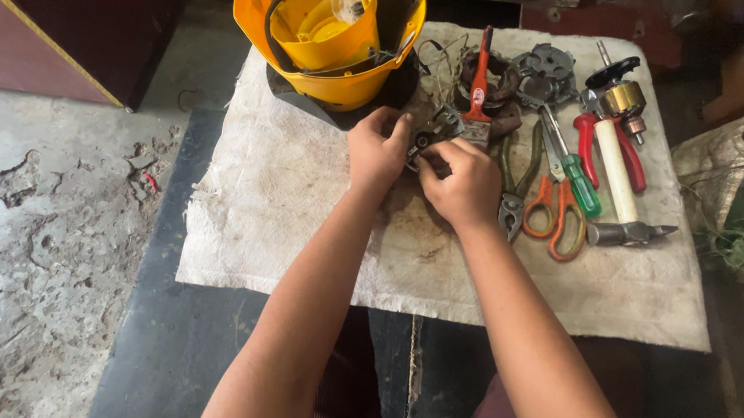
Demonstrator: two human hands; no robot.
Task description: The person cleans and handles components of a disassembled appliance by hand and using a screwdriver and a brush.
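Two bare forearms come up from the bottom edge and meet over a dirty white cloth (296, 229) that covers a low dark bench. On this cloth everything else is placed. Near the middle of the cloth's far half, the left hand (378, 150) and the right hand (462, 183) are pressed close together around a small dark metal part (422, 143). The left hand curls its fingers on the part's left side, and the right hand pinches it from the right with thumb and forefinger — the part is mostly hidden between them, so its exact shape cannot be told.

At the cloth's far left corner stands a yellow plastic housing (331, 30) on a black base, open at the top, with black wires inside it. Just behind the hands lies a red-handled brush (480, 87) over a rusty round piece. To the right of the hands, still on the cloth, lie grey pliers (514, 192), orange-handled scissors (557, 215), a green-handled screwdriver (581, 190), red-handled pliers (614, 142) and a hammer with a white handle (619, 184) — all close together, some touching.
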